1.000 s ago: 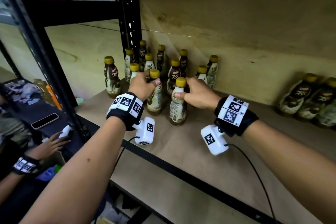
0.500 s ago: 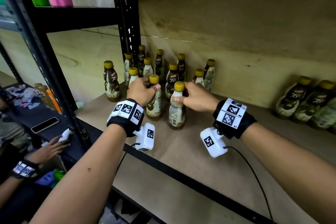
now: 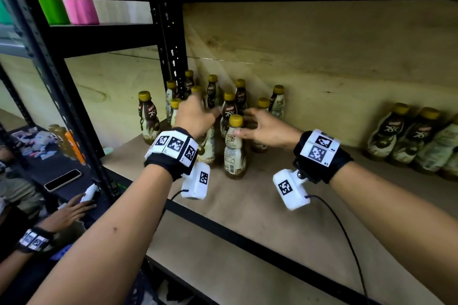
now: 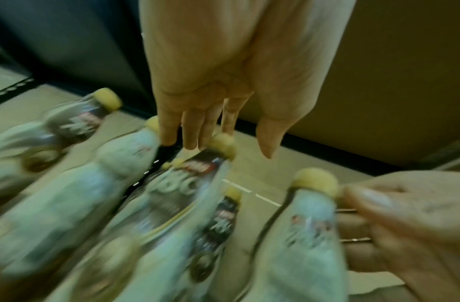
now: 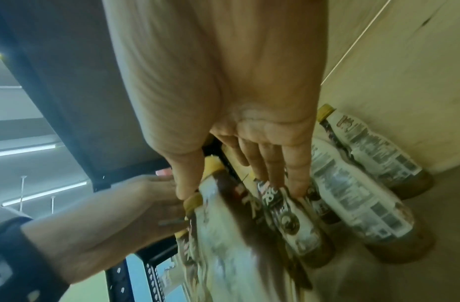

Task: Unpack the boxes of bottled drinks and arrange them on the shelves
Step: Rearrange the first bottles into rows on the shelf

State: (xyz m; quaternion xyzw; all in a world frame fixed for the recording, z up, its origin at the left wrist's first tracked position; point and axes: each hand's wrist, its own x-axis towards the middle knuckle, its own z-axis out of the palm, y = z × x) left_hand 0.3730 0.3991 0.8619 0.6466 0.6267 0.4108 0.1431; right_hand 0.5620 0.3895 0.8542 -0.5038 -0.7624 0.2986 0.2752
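Your left hand is at 11 o'clock, fingers straight and released, grasping nothing; the left wrist view shows the fingertips just above the gold caps. Your right hand is at 1 o'clock, also released: fingers extended, thumb beside the neck of the front bottle; contact is unclear. That bottle stands upright on the shelf board at 12 o'clock, alone in front. A second bottle stands just left of it, mostly hidden by your left wrist.

Behind both hands, at 12 o'clock, the bottle cluster stands tightly packed against the back panel and blocks any straight reach deeper. One lone bottle stands apart at 10 o'clock, next to the black upright post.

At 3 o'clock, well apart, more bottles line the back panel; blurred.

Beyond the rack at 8 o'clock: a phone on a dark surface and another person's hand.
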